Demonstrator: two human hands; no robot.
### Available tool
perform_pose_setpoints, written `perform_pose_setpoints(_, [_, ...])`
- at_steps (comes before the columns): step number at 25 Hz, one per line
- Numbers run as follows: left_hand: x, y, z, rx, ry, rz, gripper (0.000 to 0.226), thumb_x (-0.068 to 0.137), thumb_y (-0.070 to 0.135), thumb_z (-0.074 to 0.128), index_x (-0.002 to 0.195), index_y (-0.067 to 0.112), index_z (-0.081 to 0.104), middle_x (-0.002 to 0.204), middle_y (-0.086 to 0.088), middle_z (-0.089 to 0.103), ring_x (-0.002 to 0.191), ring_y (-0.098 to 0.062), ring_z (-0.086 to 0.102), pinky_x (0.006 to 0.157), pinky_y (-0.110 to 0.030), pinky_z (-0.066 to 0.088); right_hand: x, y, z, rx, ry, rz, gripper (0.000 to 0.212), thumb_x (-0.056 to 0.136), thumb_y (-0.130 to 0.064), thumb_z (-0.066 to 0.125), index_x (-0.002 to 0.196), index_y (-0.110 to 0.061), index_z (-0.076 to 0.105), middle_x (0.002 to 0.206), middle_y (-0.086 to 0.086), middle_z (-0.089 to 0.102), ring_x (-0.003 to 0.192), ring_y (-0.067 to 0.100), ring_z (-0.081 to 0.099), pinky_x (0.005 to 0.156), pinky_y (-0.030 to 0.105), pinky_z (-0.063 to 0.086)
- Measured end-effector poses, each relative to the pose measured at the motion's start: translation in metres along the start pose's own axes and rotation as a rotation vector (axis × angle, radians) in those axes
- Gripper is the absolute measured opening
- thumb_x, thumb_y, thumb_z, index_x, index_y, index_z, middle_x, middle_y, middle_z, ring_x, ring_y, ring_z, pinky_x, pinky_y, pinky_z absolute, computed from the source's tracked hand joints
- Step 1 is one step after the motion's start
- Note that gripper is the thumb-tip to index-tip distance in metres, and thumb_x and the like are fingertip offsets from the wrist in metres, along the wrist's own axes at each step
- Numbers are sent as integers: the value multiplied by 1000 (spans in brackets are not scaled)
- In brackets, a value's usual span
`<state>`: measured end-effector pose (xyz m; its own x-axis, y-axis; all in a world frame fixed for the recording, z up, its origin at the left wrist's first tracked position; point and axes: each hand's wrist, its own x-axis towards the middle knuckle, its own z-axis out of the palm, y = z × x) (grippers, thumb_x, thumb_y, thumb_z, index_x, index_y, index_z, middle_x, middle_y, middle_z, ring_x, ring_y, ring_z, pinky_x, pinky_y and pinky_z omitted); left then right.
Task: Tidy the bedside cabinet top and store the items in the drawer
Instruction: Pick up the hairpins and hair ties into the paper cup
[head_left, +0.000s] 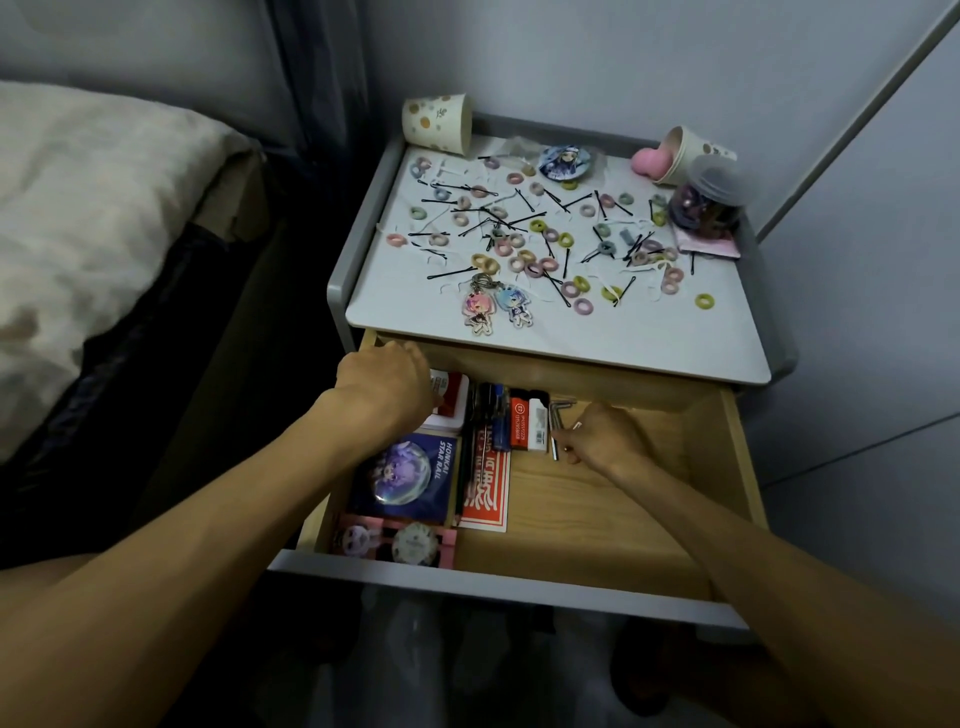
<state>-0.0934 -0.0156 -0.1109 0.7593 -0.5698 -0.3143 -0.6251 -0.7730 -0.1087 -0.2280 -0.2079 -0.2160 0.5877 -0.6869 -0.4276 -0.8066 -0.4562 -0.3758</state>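
The white cabinet top is strewn with several pastel hair ties and black bobby pins. Two character keychains lie near its front edge and a round badge near the back. Below, the wooden drawer is pulled open. My left hand reaches into its back left corner, curled over a red and white box. My right hand pinches silver hex keys at the drawer's back middle.
On the top stand a spotted paper cup, a tipped cup with a pink sponge, and a jar on a pink pouch. The drawer holds a blue card, a red packet, pens. A bed lies left.
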Motion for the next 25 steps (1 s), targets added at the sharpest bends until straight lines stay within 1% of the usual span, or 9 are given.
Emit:
perform_pose_setpoints(2, [1,1,1,6,9,1,59,98,47,50,139,5,41,137,-16,50,123,-34,54,94,-39,45,1,0,0,-43,52,-40,33,83,-39,68,67,-10,71,66,8,70,65,25,67,67,36,57])
perform_pose_setpoints(5, [1,0,2,8,18,-5,59,98,47,50,138,5,42,135,-16,51,121,-33,55,92,-38,46,1,-2,3,5,130,-51,17,81,-28,61,78,-19,74,78,11,73,77,30,69,70,32,55])
perform_pose_setpoints(7, [1,0,2,18,17,-5,58,98,47,50,137,5,42,135,-16,51,121,-34,55,93,-39,46,1,-4,6,69,172,-50,14,80,-24,60,80,-27,74,80,8,74,78,30,69,70,33,56])
perform_pose_setpoints(9, [1,1,1,29,13,-4,56,98,46,50,136,5,42,134,-16,52,121,-33,55,92,-38,46,-1,-6,7,165,192,-39,13,81,-21,63,77,-30,71,77,5,74,72,27,69,69,33,57])
perform_pose_setpoints(12, [2,3,1,56,17,-16,49,100,39,50,135,6,44,133,-13,54,121,-31,55,90,-37,46,-3,-8,7,295,208,10,11,82,-17,67,81,-26,71,77,5,73,66,20,64,60,24,47])
perform_pose_setpoints(14, [2,4,1,77,15,-21,47,101,36,49,136,5,44,133,-13,54,121,-31,55,89,-37,47,-2,-9,9,370,205,39,12,81,-13,70,87,-22,73,83,5,73,72,20,66,58,22,41])
perform_pose_setpoints(17, [2,4,1,86,18,-19,46,101,36,49,135,5,44,132,-12,55,120,-31,56,87,-37,48,1,-12,11,455,208,68,12,80,-9,72,90,-16,74,87,6,74,80,21,69,62,21,43])
perform_pose_setpoints(22, [3,4,2,112,29,-11,44,101,35,47,134,6,45,131,-11,56,118,-29,58,85,-36,48,7,-11,12,480,246,73,16,79,-3,68,87,-14,76,88,9,75,76,18,66,56,16,44])
perform_pose_setpoints(25, [4,5,3,120,30,-6,43,101,36,48,133,6,47,128,-10,58,116,-28,59,83,-36,49,1,-12,8,466,245,53,12,80,-8,70,86,-18,74,92,9,75,77,18,65,64,20,44])
